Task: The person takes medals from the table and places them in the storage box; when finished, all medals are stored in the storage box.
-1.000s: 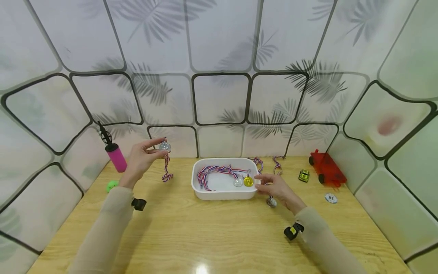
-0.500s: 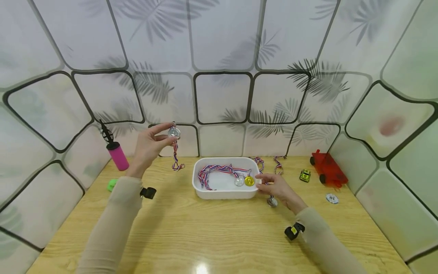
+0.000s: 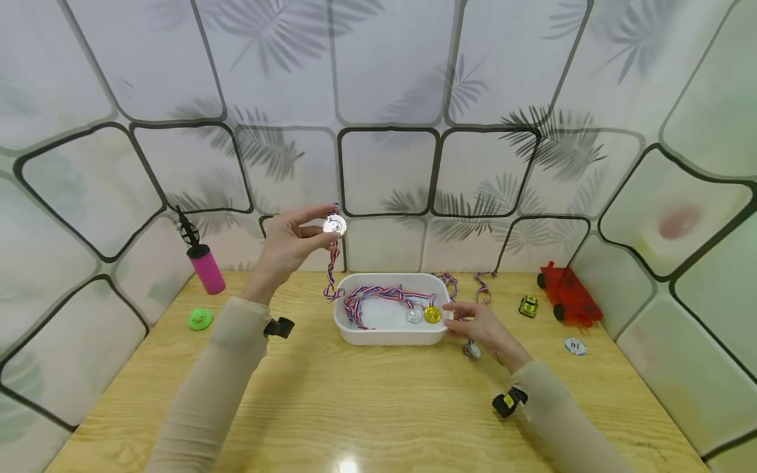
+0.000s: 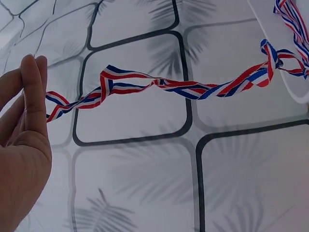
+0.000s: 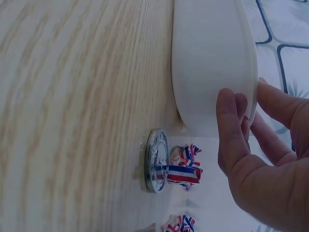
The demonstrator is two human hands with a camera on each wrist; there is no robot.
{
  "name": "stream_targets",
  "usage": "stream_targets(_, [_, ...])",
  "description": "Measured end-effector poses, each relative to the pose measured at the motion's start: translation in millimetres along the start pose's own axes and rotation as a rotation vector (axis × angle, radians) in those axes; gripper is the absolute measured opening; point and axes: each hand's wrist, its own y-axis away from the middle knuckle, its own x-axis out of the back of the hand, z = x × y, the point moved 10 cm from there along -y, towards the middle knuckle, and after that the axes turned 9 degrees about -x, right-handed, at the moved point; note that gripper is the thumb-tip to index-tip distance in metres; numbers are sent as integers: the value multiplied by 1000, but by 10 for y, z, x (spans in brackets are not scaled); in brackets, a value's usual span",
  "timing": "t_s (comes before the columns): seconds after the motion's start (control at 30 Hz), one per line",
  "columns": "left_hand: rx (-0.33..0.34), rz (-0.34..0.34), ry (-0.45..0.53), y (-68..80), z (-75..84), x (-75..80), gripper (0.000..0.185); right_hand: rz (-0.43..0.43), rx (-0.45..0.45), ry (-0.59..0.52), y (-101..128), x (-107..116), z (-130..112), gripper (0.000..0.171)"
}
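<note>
Two medals (image 3: pixel 422 314) already lie in the white tray (image 3: pixel 387 336). A third silver medal (image 3: pixel 334 225) is pinched in the left hand (image 3: pixel 292 246), high over the tray's left end, ribbon (image 4: pixel 193 87) trailing onto the rim. Another medal (image 3: pixel 471 350) waits on the surface (image 3: pixel 367 407). The right hand (image 3: pixel 480 326) rests loosely against the tray's right wall, holding nothing. Since the earlier frames the left hand has risen and swung rightward toward the tray — the right has stayed put.

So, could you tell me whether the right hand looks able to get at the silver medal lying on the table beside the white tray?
Probably yes. The right hand rests at the white tray wall, and the silver medal lies on the table just beneath it, with nothing between them.
</note>
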Motion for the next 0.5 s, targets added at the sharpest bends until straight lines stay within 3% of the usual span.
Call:
stream_targets(0.13, [48, -44, -28, 41, -55, -158, 46, 0, -11, -10, -2, -13, 20, 48])
stream_targets(0.3, [98, -89, -94, 102, -154, -249, 47, 2, -13, -11, 2, -16, 8, 48])
stream_targets(0.5, [232, -135, -111, 185, -423, -284, 48, 3, -16, -6, 6, -3, -2, 47])
